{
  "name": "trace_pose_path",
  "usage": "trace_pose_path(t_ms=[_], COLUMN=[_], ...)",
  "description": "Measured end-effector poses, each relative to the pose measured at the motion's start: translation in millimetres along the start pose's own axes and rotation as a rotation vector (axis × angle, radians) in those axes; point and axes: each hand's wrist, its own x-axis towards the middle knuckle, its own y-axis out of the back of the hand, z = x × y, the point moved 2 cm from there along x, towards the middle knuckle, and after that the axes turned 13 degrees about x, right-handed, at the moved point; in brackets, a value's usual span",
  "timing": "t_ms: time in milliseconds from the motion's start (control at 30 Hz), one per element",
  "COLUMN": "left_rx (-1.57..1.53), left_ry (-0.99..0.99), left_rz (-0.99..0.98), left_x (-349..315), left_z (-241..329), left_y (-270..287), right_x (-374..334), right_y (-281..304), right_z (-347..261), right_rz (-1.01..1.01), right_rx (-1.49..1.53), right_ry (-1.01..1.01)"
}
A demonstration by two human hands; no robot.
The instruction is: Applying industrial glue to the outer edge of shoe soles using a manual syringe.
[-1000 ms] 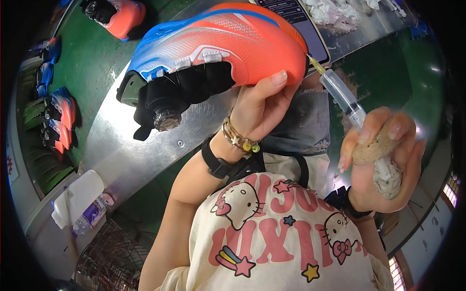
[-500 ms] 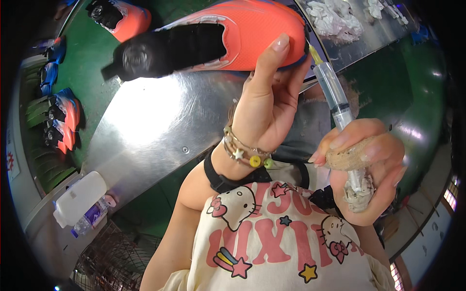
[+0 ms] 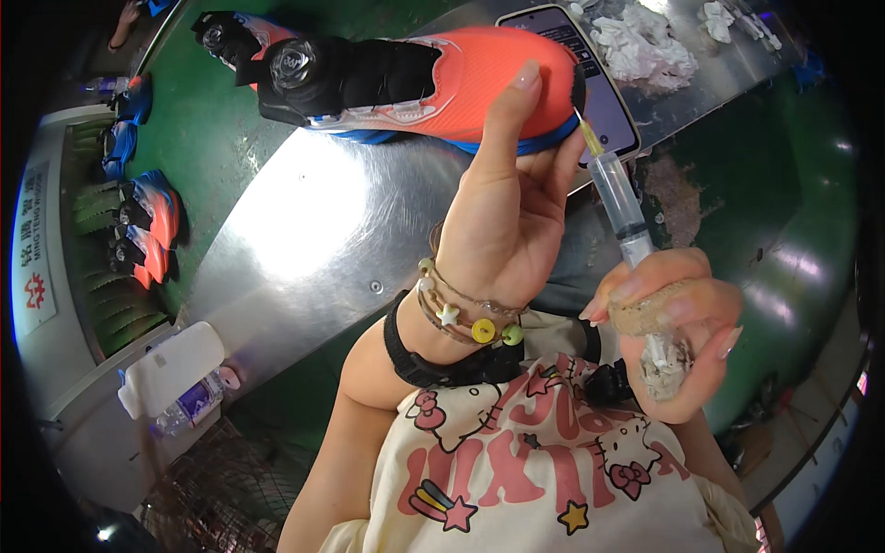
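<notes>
An orange sneaker (image 3: 475, 78) with a black tongue, a round lacing dial and a blue sole is held up by my left hand (image 3: 502, 203). My left thumb lies over its toe, with the fingers underneath. My right hand (image 3: 678, 313) is closed around a clear syringe (image 3: 616, 194). Its yellow needle tip meets the edge between upper and sole at the toe, or sits just beside it. A tan wrapping (image 3: 645, 313) surrounds the syringe at my fingers, and a crumpled greyish wad (image 3: 666, 369) covers the plunger end, against my thumb.
A phone (image 3: 608, 106) lies on the metal worktop (image 3: 277, 230) behind the toe. Crumpled white tissue (image 3: 645, 46) is at the far right. Another sneaker (image 3: 226, 37) stands far left on a green surface. Several sneakers (image 3: 152, 217), a white container (image 3: 175, 364) and a bottle (image 3: 189, 405) are left.
The sneaker appears lower and farther away, showing more blue sole and more of the phone. My right hand and syringe have shifted slightly left, with the needle still at the toe edge.
</notes>
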Motion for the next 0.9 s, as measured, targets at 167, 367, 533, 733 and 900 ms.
trace_pose_path(t_ms=[167,367,533,733,900], left_rx=[-0.008,-0.069,-0.086,0.179,0.136], left_ry=[-0.022,-0.023,-0.107,-0.196,-0.409], left_rz=[-0.009,-0.041,-0.250,-0.049,0.127], left_x=[-0.4,1.4,-38.6,-67.2,-92.9], left_z=[-1.9,0.4,-20.4,75.4,278.5], left_y=[-7.8,0.3,61.9,128.9,285.3], right_x=[-3.3,0.7,7.6,14.8,26.2], right_y=[3.1,7.8,3.1,34.8,43.0], right_z=[2.7,0.0,-16.8,-14.5,-7.2], right_rz=[0.049,-0.041,0.054,0.230,0.308], right_rx=[0.032,0.114,0.080,0.057,0.053], right_ry=[0.057,0.116,0.237,0.224,0.229])
